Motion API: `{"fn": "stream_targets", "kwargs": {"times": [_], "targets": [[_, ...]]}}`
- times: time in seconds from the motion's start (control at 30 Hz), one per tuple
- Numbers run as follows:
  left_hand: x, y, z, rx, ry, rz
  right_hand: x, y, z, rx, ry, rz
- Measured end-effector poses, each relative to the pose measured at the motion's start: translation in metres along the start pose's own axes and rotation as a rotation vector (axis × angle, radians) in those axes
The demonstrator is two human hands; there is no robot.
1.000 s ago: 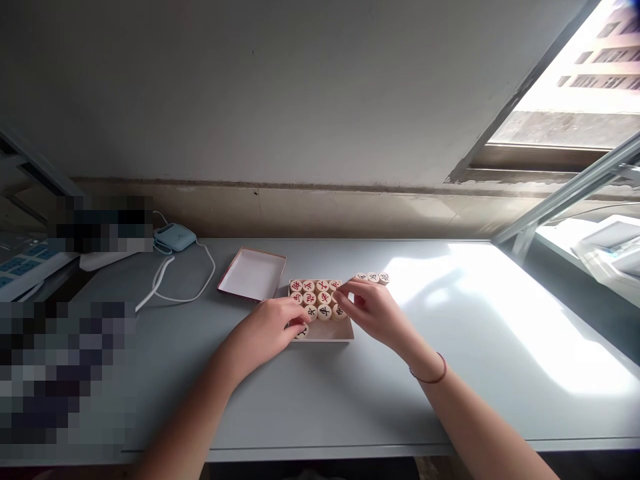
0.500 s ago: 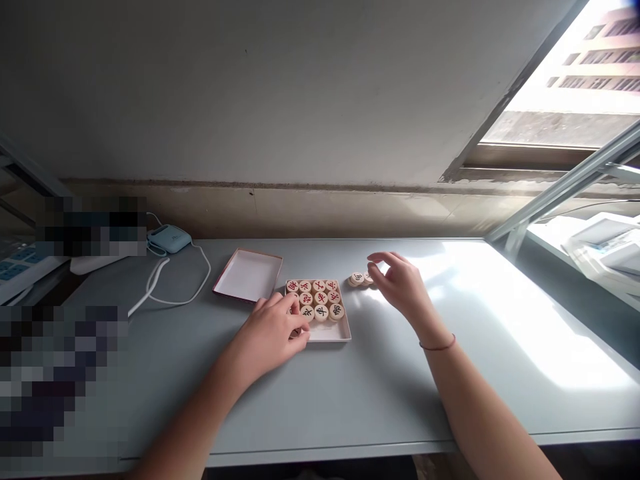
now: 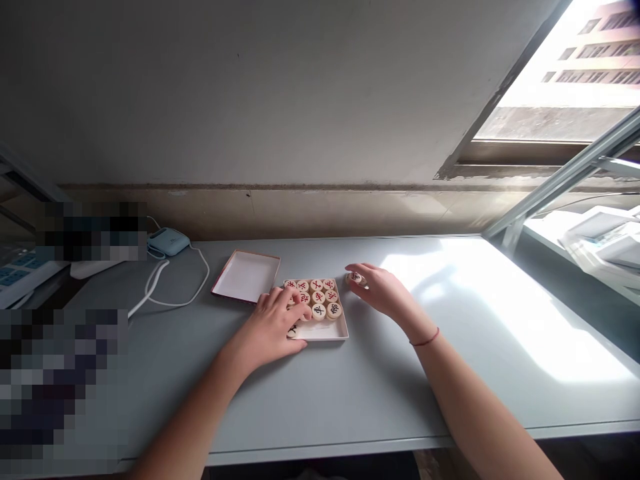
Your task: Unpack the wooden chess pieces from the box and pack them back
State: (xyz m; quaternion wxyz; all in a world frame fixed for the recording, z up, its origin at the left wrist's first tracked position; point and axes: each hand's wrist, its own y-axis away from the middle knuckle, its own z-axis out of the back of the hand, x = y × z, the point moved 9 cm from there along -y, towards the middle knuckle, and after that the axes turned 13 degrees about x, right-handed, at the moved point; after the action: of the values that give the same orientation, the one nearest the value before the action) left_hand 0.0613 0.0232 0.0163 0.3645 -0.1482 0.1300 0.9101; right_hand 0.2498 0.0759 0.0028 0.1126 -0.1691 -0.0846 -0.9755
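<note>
Over my camera link I have the shallow white rectangular box [image 3: 325, 331] near the middle of the flat grey desk [image 3: 330, 400]. Inside it, round pale pieces with red characters [image 3: 317, 285] fill the far rows, and round pale pieces with black characters [image 3: 319, 312] lie before them, nearer my camera. The left hand [image 3: 273, 328] lies across the box's left side. Behind and left of that I see the square white-lined lid [image 3: 250, 277]; farther left, the thin white cable [image 3: 203, 288] loops before the rounded light-blue case [image 3: 170, 242]. Just right of the box's far corner, loose round pale pieces [image 3: 355, 277] sit at the right hand's [image 3: 383, 290] fingertips
</note>
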Motion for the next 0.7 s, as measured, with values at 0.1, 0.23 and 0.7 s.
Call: {"fn": "stream_targets", "kwargs": {"times": [0.1, 0.23, 0.7], "targets": [[0.002, -0.003, -0.001, -0.031, 0.006, 0.012, 0.000, -0.002, -0.005, 0.019, 0.062, -0.002], [0.002, -0.007, 0.000, -0.077, 0.027, 0.025, 0.005, 0.001, 0.002, -0.051, 0.071, 0.009], [-0.006, -0.006, 0.019, -0.303, 0.274, -0.103, 0.066, 0.028, 0.006, 0.038, -0.644, 0.266]]}}
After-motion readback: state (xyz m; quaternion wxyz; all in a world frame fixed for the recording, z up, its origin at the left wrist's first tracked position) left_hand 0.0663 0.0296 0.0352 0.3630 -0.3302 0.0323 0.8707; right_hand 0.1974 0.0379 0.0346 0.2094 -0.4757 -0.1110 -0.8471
